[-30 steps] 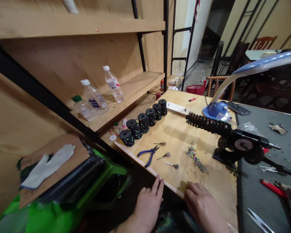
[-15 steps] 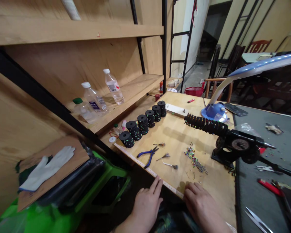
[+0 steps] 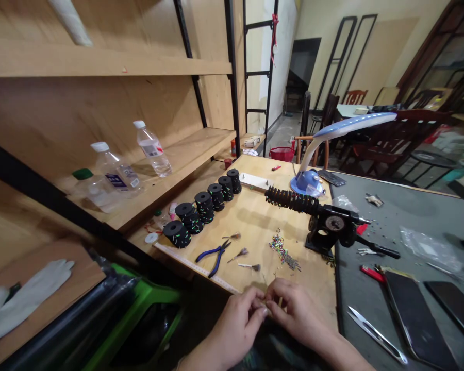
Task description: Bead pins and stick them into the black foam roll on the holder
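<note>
At the table's near edge my left hand (image 3: pixel 237 319) and my right hand (image 3: pixel 293 308) meet, fingertips pinched close together. Whatever is between the fingers is too small or too hidden to name. Just beyond them lies a small tuft-ended piece (image 3: pixel 256 267), with two similar tufted pieces behind it. Blue-handled pliers (image 3: pixel 216 257) rest to the left, jaws pointing away. A heap of tiny coloured beads with thin metal pins (image 3: pixel 284 253) is spread ahead of my right hand. A measuring tape strip (image 3: pixel 201 269) runs along the table edge.
Black foam spools (image 3: pixel 204 206) stand in a row at left. A black clamp-like stand (image 3: pixel 328 224) carries a ribbed roll (image 3: pixel 292 200). Behind it is a blue lamp (image 3: pixel 307 181). Scissors-like snips (image 3: pixel 375 335) and phones lie right; bottles (image 3: pixel 152 149) stand on the shelf.
My hands have come together from resting apart at the table edge, and their fingers are now pinched. The view has turned to the right, so the table items appear farther left.
</note>
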The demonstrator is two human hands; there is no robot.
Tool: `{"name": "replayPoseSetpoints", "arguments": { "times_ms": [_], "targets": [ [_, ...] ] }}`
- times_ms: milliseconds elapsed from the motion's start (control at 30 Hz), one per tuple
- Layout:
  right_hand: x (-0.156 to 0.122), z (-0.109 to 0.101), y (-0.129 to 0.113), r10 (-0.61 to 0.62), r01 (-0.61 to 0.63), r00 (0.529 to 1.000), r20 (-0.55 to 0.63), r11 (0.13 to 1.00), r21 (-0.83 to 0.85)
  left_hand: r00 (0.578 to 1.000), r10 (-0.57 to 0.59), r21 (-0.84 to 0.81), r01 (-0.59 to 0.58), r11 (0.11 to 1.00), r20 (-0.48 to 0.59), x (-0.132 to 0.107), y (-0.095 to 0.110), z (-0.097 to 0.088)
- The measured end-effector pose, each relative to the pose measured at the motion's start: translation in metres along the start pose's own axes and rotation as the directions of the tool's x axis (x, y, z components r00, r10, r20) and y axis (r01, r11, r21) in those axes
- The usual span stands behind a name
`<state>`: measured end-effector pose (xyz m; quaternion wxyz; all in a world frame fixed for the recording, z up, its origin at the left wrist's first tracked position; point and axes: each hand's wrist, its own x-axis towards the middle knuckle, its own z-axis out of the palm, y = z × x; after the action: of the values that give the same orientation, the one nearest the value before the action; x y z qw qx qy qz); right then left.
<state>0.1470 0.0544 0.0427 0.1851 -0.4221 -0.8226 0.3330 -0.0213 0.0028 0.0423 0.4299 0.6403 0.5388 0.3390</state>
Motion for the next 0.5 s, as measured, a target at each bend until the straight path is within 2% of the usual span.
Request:
{"name": "replayPoseSetpoints", "arguments": {
  "times_ms": [133, 300, 500],
  "targets": [
    [0.0, -0.006, -0.008, -0.023, 0.022, 0.998, 0.05, 0.999, 0.023, 1.0, -0.013, -0.05, 0.011, 0.999, -0.025, 0.004, -0.005, -0.004],
    [0.005, -0.016, -0.014, -0.08, 0.072, 0.986, 0.147, 0.996, 0.057, 0.996, -0.086, -0.292, 0.083, 0.953, 0.0, 0.0, -0.003, -0.02],
    [0.011, -0.015, -0.011, -0.135, 0.118, 0.98, 0.148, 0.986, 0.12, 0.985, -0.171, -0.453, 0.141, 0.88, -0.025, -0.007, -0.008, -0.03]
  ]
}}
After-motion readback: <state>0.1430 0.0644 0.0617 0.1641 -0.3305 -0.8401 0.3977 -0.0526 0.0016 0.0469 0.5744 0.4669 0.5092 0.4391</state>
